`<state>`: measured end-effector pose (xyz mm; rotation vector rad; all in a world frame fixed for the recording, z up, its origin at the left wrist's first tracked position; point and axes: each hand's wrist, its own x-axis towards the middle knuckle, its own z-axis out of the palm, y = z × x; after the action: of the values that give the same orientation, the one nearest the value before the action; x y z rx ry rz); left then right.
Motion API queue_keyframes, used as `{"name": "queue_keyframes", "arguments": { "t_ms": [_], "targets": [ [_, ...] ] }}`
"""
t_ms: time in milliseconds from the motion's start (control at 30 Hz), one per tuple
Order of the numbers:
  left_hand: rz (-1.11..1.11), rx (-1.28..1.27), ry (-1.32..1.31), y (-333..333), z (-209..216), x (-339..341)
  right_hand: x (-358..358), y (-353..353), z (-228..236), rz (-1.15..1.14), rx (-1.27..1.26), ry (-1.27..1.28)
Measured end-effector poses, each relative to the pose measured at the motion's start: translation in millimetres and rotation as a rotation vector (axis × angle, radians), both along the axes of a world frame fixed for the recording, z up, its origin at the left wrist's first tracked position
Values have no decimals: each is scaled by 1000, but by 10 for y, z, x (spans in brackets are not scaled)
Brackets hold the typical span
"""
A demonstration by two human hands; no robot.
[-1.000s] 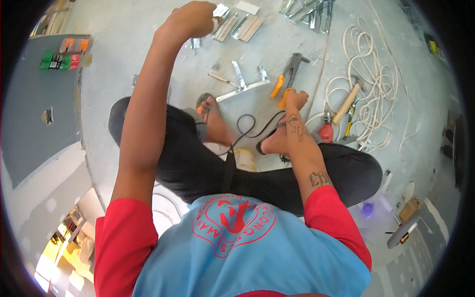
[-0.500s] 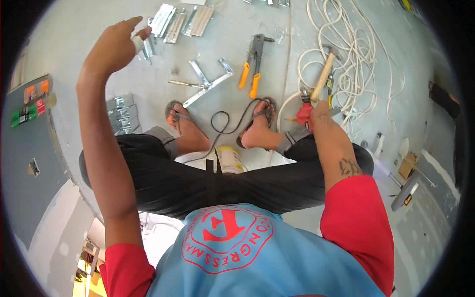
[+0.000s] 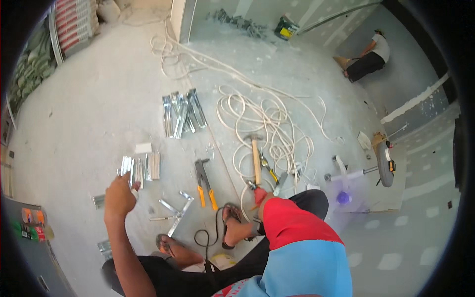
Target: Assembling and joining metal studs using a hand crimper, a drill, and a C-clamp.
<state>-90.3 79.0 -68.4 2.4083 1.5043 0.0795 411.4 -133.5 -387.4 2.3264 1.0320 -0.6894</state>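
My left hand (image 3: 121, 195) reaches out over the floor, index finger and thumb apart, with a white wrap on the thumb. Its fingertips are at the near end of a group of shiny metal strips (image 3: 127, 165); whether they touch cannot be told. My right hand (image 3: 267, 199), partly hidden by my red sleeve, grips a red power drill (image 3: 260, 194) beside my foot. Between my hands lie an orange-handled hand riveter (image 3: 202, 179) and a bent metal bracket piece (image 3: 181, 212). Just past the drill are a wooden-handled hammer (image 3: 256, 161) and yellow-handled snips (image 3: 267, 166).
Loose white cable (image 3: 269, 116) sprawls ahead on the right. More metal strips (image 3: 184, 115) lie farther out, and a black cord (image 3: 208, 238) curls between my feet. Another person (image 3: 371, 57) bends over at the far right. A dark bucket (image 3: 286, 27) stands by the back wall.
The view has tilted up and swung, bringing the far floor, walls and another person into sight. My left hand is now closer to the metal strips. My right hand stays at the drill.
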Motion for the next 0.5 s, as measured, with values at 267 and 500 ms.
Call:
{"name": "queue_keyframes", "arguments": {
  "t_ms": [267,500],
  "targets": [
    [-15,28,-111,-143,113,107,650,199,637,151,-118,-14],
    [-66,16,-86,-4,17,96,1847,345,2140,2,-234,147]
  ]
}}
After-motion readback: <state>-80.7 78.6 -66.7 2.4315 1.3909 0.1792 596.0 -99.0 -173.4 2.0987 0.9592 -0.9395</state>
